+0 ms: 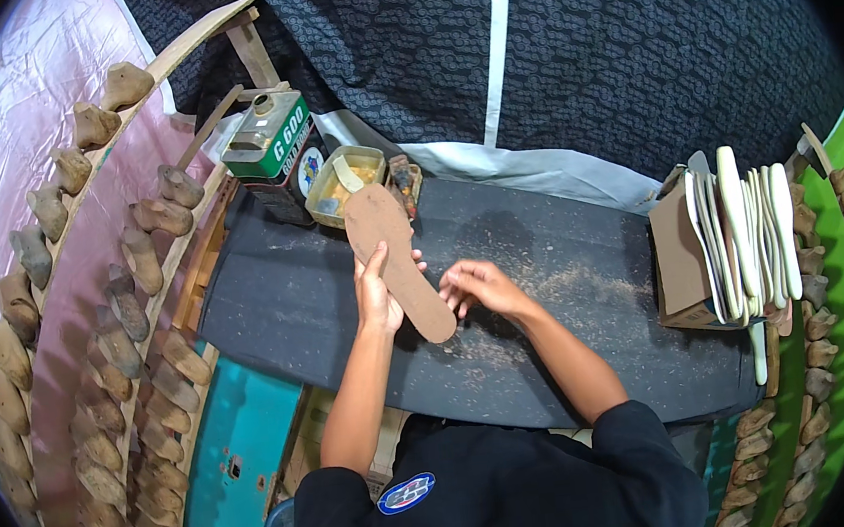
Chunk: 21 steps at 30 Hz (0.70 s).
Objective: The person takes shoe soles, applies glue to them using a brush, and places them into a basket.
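Note:
A brown shoe insole [404,265] is held up over the dark table by my left hand [376,306]. The thumb lies on its upper face and the fingers wrap behind it. My right hand [479,287] hovers beside the insole's lower right edge, its fingers loosely bent and apart. Nothing shows in that hand, and I cannot tell whether its fingertips touch the edge. Just beyond the insole's far end stands a plastic tub [322,207] with yellowish contents and a pale spreader [347,175] in it.
A green and black metal can [276,141] stands behind the tub, with a small holder [405,180] to the tub's right. Pale insoles [740,226] fill a cardboard box [678,261] at right. Shoe lasts [162,216] line racks on both sides. Crumbs dot the table [592,369].

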{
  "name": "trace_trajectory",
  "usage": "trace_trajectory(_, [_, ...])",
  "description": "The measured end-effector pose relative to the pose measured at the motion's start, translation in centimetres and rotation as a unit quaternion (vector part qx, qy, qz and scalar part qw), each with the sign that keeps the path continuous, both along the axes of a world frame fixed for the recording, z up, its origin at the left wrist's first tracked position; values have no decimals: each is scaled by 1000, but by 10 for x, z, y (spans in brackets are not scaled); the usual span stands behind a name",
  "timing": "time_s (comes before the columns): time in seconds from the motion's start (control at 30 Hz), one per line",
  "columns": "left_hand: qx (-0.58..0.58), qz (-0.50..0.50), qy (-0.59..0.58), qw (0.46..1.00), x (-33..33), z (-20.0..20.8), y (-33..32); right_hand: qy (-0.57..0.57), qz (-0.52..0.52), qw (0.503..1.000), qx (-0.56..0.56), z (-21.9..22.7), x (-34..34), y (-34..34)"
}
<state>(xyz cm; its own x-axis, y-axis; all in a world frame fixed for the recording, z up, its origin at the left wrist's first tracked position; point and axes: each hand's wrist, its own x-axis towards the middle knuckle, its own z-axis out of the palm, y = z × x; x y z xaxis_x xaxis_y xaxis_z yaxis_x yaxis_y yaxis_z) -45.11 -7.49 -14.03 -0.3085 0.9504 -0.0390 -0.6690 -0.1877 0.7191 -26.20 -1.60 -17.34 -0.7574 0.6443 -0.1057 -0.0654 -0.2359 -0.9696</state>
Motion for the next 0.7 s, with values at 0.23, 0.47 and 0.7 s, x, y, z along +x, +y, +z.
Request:
trace_trajectory(0.23, [-92, -32, 16, 995, -67, 4, 1, -244, -162, 757, 584, 11, -76, 77])
trace_trajectory(0.47, [-3, -156, -81, 984, -102, 9, 6, -298, -78, 705, 639, 6, -95, 121])
trace_trajectory(0.7, [-24, -188, -82, 978, -123, 6, 24, -201, -87, 737, 639, 11, -101, 130])
